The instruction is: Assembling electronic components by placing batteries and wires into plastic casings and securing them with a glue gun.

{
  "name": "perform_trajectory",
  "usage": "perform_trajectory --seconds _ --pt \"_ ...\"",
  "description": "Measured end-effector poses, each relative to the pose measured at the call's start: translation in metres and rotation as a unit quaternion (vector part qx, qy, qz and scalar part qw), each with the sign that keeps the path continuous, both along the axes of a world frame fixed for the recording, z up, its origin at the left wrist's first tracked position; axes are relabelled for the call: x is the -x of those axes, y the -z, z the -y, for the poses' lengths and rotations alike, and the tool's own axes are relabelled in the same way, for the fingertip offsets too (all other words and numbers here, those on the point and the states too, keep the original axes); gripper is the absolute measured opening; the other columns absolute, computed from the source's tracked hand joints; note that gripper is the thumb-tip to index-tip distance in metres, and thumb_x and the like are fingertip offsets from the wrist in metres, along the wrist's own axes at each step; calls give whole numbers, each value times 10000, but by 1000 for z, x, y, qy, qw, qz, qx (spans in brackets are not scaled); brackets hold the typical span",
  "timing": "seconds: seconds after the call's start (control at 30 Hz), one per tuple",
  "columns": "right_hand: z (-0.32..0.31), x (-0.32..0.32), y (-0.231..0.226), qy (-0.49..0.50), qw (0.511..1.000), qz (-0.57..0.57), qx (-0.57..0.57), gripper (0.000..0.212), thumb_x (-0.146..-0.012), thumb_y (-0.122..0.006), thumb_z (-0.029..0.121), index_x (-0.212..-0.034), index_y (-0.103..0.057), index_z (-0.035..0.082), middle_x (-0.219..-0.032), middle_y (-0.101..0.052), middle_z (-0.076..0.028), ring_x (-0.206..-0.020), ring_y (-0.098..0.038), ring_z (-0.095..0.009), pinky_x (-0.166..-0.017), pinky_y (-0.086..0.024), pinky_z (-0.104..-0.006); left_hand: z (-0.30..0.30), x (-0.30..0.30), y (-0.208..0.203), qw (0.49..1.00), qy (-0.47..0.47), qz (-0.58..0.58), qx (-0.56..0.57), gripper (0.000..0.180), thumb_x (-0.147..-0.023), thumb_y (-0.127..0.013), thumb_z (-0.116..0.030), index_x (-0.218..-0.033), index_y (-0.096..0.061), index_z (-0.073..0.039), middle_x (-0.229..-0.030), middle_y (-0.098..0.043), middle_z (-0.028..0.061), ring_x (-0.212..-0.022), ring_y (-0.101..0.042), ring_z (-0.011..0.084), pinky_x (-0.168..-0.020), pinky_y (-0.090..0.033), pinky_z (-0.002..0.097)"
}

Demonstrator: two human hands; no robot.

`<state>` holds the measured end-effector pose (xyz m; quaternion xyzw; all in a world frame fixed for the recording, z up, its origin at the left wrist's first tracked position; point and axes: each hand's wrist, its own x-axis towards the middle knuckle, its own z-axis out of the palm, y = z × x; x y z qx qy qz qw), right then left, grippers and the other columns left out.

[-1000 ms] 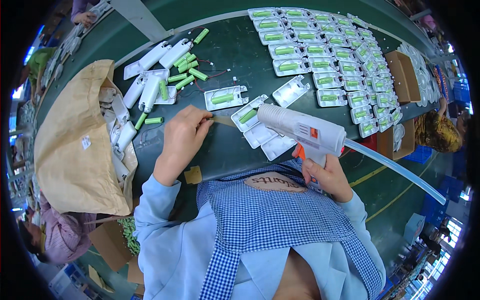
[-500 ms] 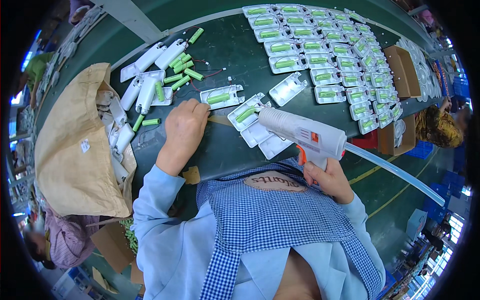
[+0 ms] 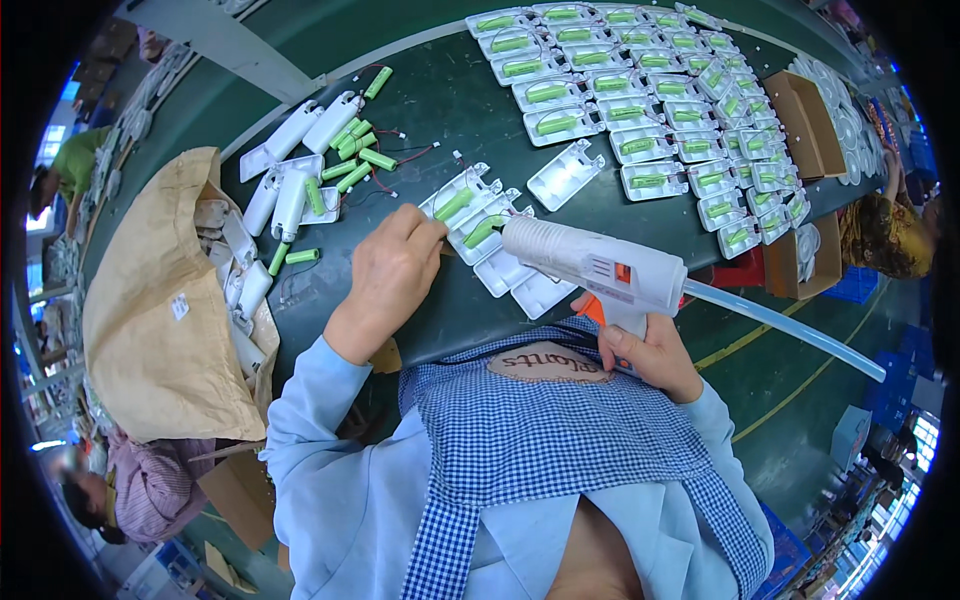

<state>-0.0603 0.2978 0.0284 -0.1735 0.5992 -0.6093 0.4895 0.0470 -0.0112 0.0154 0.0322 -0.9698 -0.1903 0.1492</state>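
A dark green bench (image 3: 600, 250) is seen from above, largest among the things on it a tan sack (image 3: 160, 330) at its left edge, out of which white plastic shells spill. Across the far right, rows of finished trays (image 3: 640, 100), each already fitted with a green battery cell, are laid out edge to edge; by their number, much of the batch may be judged done. What is left is gathered nearer: empty white housings (image 3: 290, 150) and loose green cells (image 3: 355, 160) with thin wires lie at the far left of the bench, and two bare shells (image 3: 520, 282) wait just beside the work. A white hot glue gun (image 3: 600, 268) is held in the right hand (image 3: 645, 355), whose grip is closed around the orange-triggered handle, the nozzle brought over the open housing (image 3: 470, 215) at the bench's middle. That housing, with two cells seated in it, is pressed down by the left hand (image 3: 390, 275), fingers closed upon its near edge.
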Motion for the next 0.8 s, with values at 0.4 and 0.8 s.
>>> perform_trajectory --seconds 0.4,0.8 --pt "6 -6 11 -1 999 -33 6 341 -914 -617 150 -1216 -572 -2 -738 -615 -33 -617 -570 -79 -563 -472 -249 5 5 6 992 116 -10 51 167 -772 -648 -28 -933 -660 -67 -881 -593 79 -760 -634 273 -621 -524 374" --pt "-9 2 23 -5 997 1 77 326 -948 -586 190 -1213 -548 5 -660 -594 -20 -588 -568 -92 -562 -453 -249 29 11 -32 993 99 61 6 129 -768 -698 32 -884 -668 -17 -824 -621 152 -724 -635 345 -637 -512 415"
